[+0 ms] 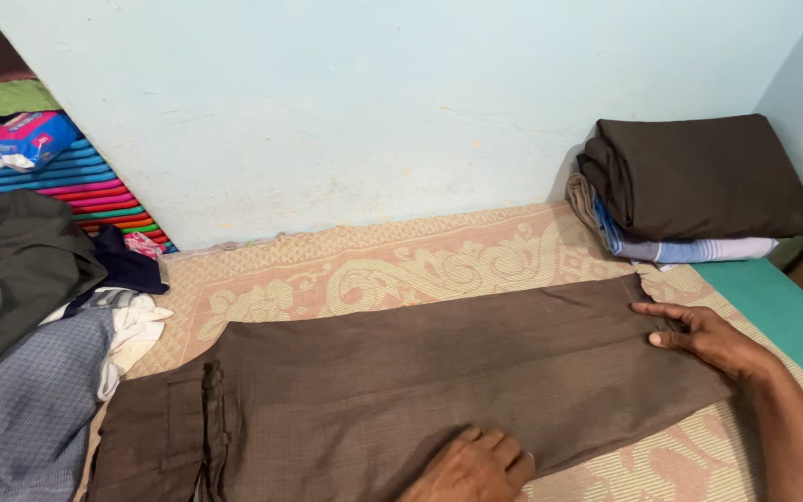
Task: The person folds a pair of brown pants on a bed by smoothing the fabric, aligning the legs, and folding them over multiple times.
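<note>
Your right hand (708,336) lies flat, fingers apart and stretched, fingertips on the hem end of the brown trousers (401,390); nothing gripped. Your left hand (476,467) presses knuckles-up on the trousers' near edge, fingers curled loosely together, also holding nothing (palm side hidden, so cannot tell more).

Trousers: one pair, dark brown woven cloth with a faint fine check, laid flat and folded lengthwise along the near edge of the mat (374,265), waistband toward the mat's left edge, leg hems toward its right edge. Belt loops and a pocket flap show at the waist.

Mat: beige and pink, raised scroll pattern, coarse weave.

Far right corner of the mat, against the pale blue wall (374,102): one folded stack (690,186), at least three pieces counted: dark brown on top, blue-and-white striped below, a tan one beneath.

Left edge: one loose heap of unfolded clothes (30,344), grey, checked blue, white, navy.
</note>
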